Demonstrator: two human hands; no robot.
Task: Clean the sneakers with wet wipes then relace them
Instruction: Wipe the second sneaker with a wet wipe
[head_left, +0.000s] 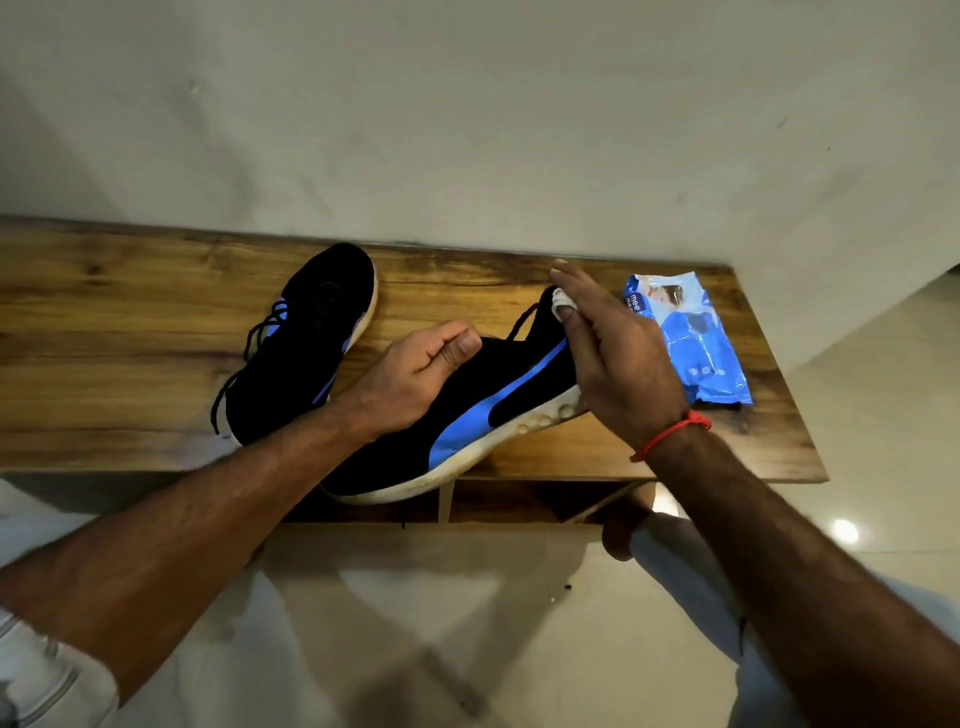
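Note:
A black sneaker (467, 415) with a blue stripe and white sole lies tilted on its side over the front edge of the wooden table (130, 332). My left hand (421, 374) grips its upper around the middle. My right hand (608, 353) presses a crumpled white wet wipe (563, 306) against the heel end, fingers mostly straight over it. The second black sneaker (311, 338) sits upright behind to the left, its black laces loose.
A blue pack of wet wipes (691, 338) lies on the table's right end, just beyond my right hand. A pale wall runs behind the table. Below the table edge are open shelf compartments (519, 501) and a glossy tiled floor (415, 623).

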